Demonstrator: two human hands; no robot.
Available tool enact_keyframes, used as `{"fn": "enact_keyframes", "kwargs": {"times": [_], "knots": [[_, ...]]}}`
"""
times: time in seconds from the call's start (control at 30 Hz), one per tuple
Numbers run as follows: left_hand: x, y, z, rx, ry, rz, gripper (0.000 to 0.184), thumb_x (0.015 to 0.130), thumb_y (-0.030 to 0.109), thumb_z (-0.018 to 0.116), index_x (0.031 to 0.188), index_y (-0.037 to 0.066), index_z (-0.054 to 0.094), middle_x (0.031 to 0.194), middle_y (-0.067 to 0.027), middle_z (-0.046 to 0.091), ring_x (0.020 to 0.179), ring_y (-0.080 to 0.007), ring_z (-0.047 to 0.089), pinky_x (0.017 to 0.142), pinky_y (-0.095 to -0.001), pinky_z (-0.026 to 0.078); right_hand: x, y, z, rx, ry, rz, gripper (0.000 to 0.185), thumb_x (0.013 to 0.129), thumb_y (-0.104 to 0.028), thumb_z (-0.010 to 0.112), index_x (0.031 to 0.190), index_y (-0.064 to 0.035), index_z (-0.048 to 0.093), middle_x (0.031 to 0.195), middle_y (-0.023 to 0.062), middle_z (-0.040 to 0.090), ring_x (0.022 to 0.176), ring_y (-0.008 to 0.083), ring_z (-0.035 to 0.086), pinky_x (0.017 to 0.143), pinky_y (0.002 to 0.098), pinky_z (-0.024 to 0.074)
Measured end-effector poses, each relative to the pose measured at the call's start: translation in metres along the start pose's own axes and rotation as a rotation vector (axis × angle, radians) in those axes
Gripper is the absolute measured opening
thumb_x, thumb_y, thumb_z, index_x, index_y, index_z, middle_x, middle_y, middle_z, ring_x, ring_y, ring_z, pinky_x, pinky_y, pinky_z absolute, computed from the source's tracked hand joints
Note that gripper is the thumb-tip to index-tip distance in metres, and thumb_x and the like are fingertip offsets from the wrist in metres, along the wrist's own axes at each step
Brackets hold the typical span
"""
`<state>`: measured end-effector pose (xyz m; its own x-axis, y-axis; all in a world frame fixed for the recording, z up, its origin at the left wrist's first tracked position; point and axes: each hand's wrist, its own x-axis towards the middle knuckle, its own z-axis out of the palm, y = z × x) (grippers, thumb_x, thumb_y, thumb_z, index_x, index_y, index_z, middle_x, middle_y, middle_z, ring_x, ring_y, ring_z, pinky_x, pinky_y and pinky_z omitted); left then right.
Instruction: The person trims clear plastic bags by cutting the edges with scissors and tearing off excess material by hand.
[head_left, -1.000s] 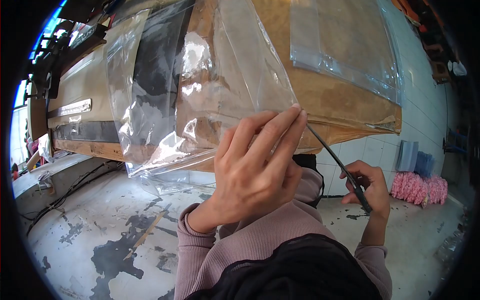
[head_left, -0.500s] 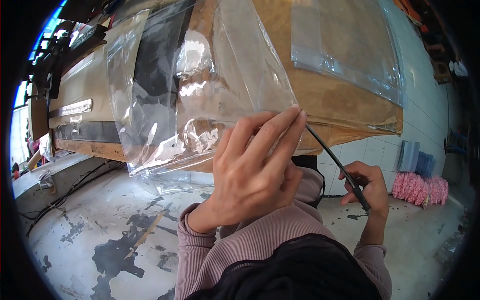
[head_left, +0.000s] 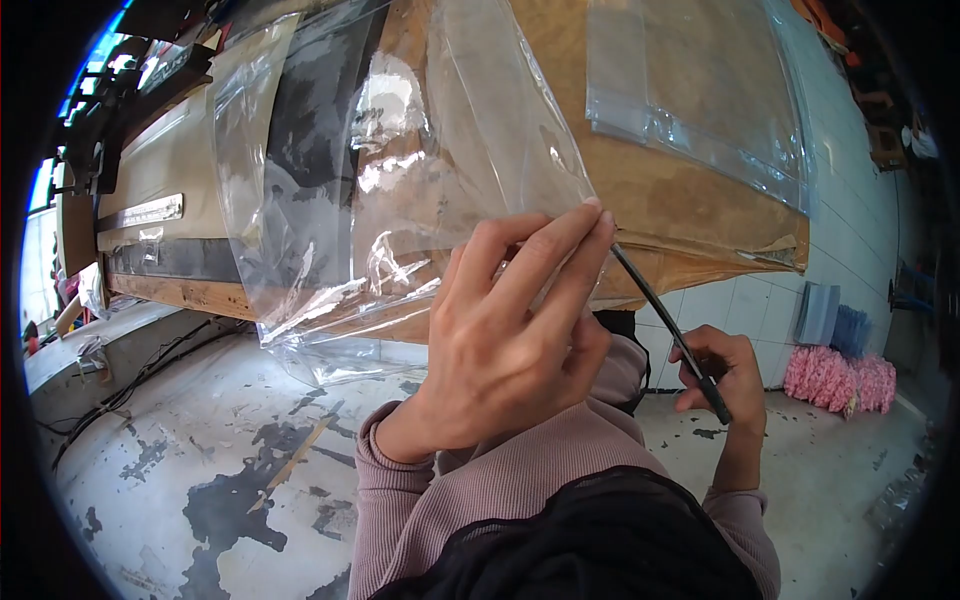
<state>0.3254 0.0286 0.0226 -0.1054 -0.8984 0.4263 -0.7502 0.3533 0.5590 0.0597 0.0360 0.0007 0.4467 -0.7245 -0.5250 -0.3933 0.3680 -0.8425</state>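
Observation:
My left hand (head_left: 515, 330) is closed in a pinch at the right corner of a large clear plastic sheet (head_left: 320, 200). Its index and middle fingers stretch toward that corner, and the thumb is partly hidden beneath. A thin dark rod (head_left: 655, 300) with a thicker black lower end slants from beside those fingertips down to my right hand (head_left: 725, 375). The right hand's fingers are curled at the rod's lower part. Whether the rod's upper tip touches the plastic is hidden by the left fingertips.
The sheet drapes over the front edge of a brown-covered table (head_left: 690, 195). More clear plastic sheets (head_left: 700, 90) lie at the back right. A small metal strip (head_left: 142, 212) rests on the left side. Pink bundles (head_left: 838, 380) stand by the tiled wall; black cables (head_left: 130, 385) run along the left.
My right hand and the rod's lower end have shifted slightly left. The left hand stays at the sheet's corner, its fingers a little higher.

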Motion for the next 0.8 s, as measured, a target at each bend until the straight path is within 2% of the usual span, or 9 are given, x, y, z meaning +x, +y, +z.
{"fn": "enact_keyframes", "kwargs": {"times": [0.33,0.63,0.73,0.8], "knots": [[0.0005,-0.0001,0.0005,-0.002,0.006,0.004,0.059,0.048,0.0,0.054,0.105,0.001,0.067,0.106,-0.0101,0.065,0.086,-0.0263,0.059,0.076,-0.0341,0.051,0.0014,0.0019,0.0029,-0.022,0.017,-0.017,0.056,0.048,-0.019,0.09,0.092,-0.0009,0.061,0.076,-0.0007,0.061,0.06,0.0034,0.049,0.051,0.0194,0.0383],[-0.0017,-0.0017,0.0035,0.015,0.011,0.009,0.058,0.048,0.0,0.054,0.105,0.002,0.068,0.106,-0.0097,0.065,0.085,-0.0255,0.059,0.075,-0.0342,0.051,-0.003,-0.0013,0.005,-0.191,0.044,-0.097,0.053,0.052,-0.019,0.089,0.091,0.0024,0.061,0.061,0.0025,0.048,0.053,0.0046,0.041,0.048,0.0214,0.0309],[-0.0038,-0.0025,0.0041,0.015,0.01,0.013,0.058,0.048,0.001,0.054,0.105,0.002,0.068,0.106,-0.0099,0.066,0.085,-0.0254,0.06,0.075,-0.0342,0.051,-0.0041,0.0012,0.005,-0.202,0.011,-0.141,0.054,0.053,-0.021,0.089,0.091,0.0033,0.061,0.061,0.0023,0.05,0.052,0.0045,0.043,0.047,0.0213,0.0332],[-0.0053,-0.0033,0.0047,0.001,0.024,0.018,0.057,0.048,0.001,0.054,0.104,0.002,0.068,0.106,-0.0101,0.066,0.085,-0.0254,0.06,0.075,-0.034,0.052,-0.0045,0.0031,0.007,-0.09,-0.019,-0.118,0.053,0.055,-0.023,0.089,0.092,0.0023,0.06,0.063,0.0011,0.052,0.053,0.0045,0.045,0.049,0.0208,0.0353]]}}
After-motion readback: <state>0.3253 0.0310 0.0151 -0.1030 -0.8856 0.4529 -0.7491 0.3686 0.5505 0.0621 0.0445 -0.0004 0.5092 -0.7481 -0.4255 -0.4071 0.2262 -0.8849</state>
